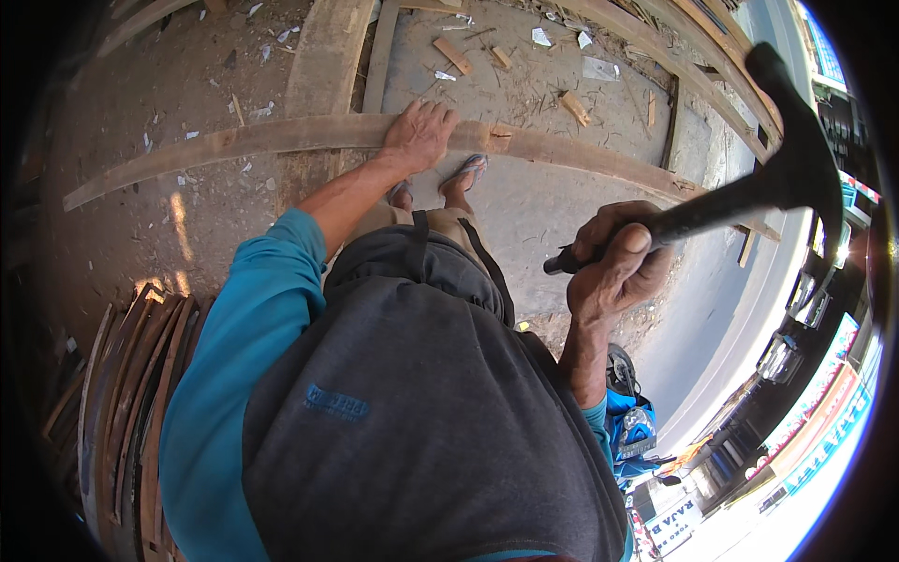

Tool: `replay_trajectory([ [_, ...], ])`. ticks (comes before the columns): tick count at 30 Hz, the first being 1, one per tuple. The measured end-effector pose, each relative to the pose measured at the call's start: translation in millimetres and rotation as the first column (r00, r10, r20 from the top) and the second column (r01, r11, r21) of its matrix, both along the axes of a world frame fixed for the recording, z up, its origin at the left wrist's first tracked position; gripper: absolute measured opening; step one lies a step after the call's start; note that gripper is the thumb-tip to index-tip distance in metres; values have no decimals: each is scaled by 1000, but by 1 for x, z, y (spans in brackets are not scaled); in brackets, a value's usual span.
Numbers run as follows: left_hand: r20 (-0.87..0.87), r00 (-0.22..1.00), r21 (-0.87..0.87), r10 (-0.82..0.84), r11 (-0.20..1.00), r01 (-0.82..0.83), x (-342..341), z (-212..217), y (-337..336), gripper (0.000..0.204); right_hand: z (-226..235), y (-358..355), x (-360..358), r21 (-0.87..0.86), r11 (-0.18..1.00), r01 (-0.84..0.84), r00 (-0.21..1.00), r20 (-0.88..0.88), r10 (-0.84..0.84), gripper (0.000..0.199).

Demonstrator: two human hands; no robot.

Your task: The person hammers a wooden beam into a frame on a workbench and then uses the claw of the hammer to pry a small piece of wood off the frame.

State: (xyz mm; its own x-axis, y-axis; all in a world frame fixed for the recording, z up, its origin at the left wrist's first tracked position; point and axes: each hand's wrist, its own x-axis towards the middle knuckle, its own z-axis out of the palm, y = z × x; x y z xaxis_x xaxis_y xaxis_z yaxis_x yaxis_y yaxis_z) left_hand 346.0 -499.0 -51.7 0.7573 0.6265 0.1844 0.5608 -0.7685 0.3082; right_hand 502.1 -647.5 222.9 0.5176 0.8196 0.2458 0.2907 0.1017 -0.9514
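A long wooden plank (262,139) runs across the scene in front of my feet, bent by the lens. My left hand (420,136) lies over this plank near its middle, its fingers curled down over the far edge. My right hand (623,262) is wrapped round the dark handle of a claw hammer (726,197), raised well off the ground. The hammer's head points up and away to the right, apart from the wood. A knot or worn patch (498,139) shows in the plank just right of my left hand.
Beyond the plank, a wide board (328,75) and more long timbers (637,33) lie over the ground. Small wood offcuts (453,56) and paper scraps are scattered there. Several wood strips (140,403) are stacked at lower left. A blue motorbike (637,426) stands at right, near the road.
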Motion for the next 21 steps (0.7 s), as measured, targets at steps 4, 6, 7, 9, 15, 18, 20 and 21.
replay_trajectory([
  [4, -27, 1000, -16, 6, 1000, -7, 3, 2, -2, 27, -55, -16, 8, 313, 949, -28, 992, 122, -11, 49],
  [6, 16, 1000, 25, -12, 1000, 12, 4, -2, 0, 27, -117, -51, 5, -275, 959, 67, 981, 195, -12, 43],
  [7, 20, 1000, 26, -7, 1000, 7, 5, -1, 0, 27, -139, -67, -1, -711, 696, 104, 972, 222, 82, 44],
  [9, -5, 1000, 13, -16, 1000, 16, 5, 4, 0, 27, -167, -84, -5, -729, 682, 59, 974, 191, 119, 50],
  [15, -84, 996, -27, 9, 1000, -11, 0, 7, -3, 27, -56, -40, -11, -202, 975, 90, 995, -33, -99, 41],
  [18, -82, 996, -50, 17, 999, -21, -2, 0, -4, 35, -35, -23, -11, 276, 957, 94, 993, 40, -109, 47],
  [20, -98, 995, -12, -1, 1000, -1, 0, 0, -5, 32, -76, -34, -13, 350, 931, 103, 992, 31, -122, 48],
  [21, -116, 993, 27, -10, 1000, 13, 2, 2, -4, 29, -116, -53, -11, 213, 972, 94, 988, 102, -118, 44],
])
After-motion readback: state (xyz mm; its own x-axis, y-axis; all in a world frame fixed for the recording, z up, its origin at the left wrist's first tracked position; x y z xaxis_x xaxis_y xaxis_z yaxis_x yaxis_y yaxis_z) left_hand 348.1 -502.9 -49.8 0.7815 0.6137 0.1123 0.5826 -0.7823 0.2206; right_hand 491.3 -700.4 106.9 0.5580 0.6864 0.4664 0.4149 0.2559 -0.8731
